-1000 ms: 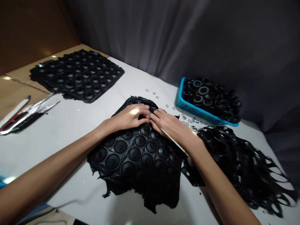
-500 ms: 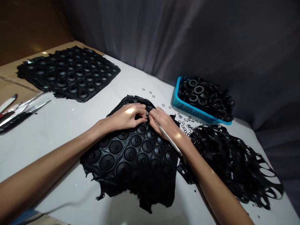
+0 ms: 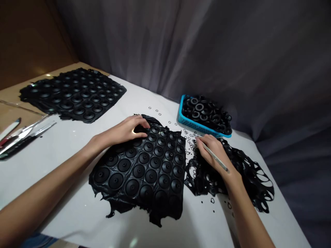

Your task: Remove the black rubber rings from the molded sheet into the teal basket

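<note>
A black moulded rubber sheet (image 3: 139, 172) with rows of round, disc-like shapes lies on the white table in front of me. At its far left edge rests my left hand (image 3: 129, 129), thumb and fingers curved apart, with nothing visible between them. My right hand (image 3: 214, 151) is closed around a slim, pale pen-like tool (image 3: 216, 159); its tip points left and is too small to make out. This hand hovers over small black rings (image 3: 190, 142) scattered right of the sheet. Beneath its wrist lies a heap of holed black rubber scrap (image 3: 252, 172).
A blue basket (image 3: 198, 127) full of black rubber rings stands at the back right, before a grey curtain (image 3: 160, 44). Another moulded sheet (image 3: 77, 94) lies at the back left. Knife-like tools (image 3: 26, 137) lie at the left edge.
My right hand has moved right, away from the sheet and over the small rings, with the tool still in it. My left thumb and fingers have parted slightly. The view has shifted.
</note>
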`<state>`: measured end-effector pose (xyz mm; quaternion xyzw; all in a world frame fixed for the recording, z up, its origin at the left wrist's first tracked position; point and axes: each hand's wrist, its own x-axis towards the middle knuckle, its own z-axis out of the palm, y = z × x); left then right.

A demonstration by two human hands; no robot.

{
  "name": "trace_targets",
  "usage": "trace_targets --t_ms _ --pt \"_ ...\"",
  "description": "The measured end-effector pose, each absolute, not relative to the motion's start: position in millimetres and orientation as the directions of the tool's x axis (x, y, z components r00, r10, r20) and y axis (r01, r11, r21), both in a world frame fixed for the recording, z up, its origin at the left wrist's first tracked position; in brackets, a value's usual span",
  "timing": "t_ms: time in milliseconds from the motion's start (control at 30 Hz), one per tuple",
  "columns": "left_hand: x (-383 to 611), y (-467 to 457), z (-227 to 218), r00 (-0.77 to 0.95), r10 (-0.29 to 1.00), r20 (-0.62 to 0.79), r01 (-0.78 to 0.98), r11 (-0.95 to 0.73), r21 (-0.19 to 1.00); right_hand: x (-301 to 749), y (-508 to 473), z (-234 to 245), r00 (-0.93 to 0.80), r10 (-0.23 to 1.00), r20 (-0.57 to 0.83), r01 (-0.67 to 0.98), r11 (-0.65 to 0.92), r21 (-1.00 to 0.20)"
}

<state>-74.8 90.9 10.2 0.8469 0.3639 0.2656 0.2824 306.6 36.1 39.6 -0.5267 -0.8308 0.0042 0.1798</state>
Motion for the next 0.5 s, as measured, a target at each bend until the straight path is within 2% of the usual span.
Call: trace_targets --t_ms 133,233,333,500 --pt "-95.1 92.0 11.0 0.592 0.778 0.212 0.467 -0.545 0.696 322.0 18.2 30.3 -0.277 0.903 0.327 0.899 0.364 -0.243" --pt "-101.7 92.9 0.7 0.555 0.802 0.222 0.43 -0.505 0.749 310.2 10.7 34.3 -0.248 0.923 0.293 0.894 0.335 -0.299" --pt "-102.4 95.9 -10.9 0.542 0.802 0.248 0.354 -0.486 0.799 285.5 11.6 42.7 -0.291 0.915 0.279 0.852 0.381 -0.36" --pt "-95.8 95.7 -17.5 0.504 0.798 0.331 0.27 -0.509 0.817 228.7 30.7 53.0 -0.342 0.859 0.381 0.686 0.505 -0.523"
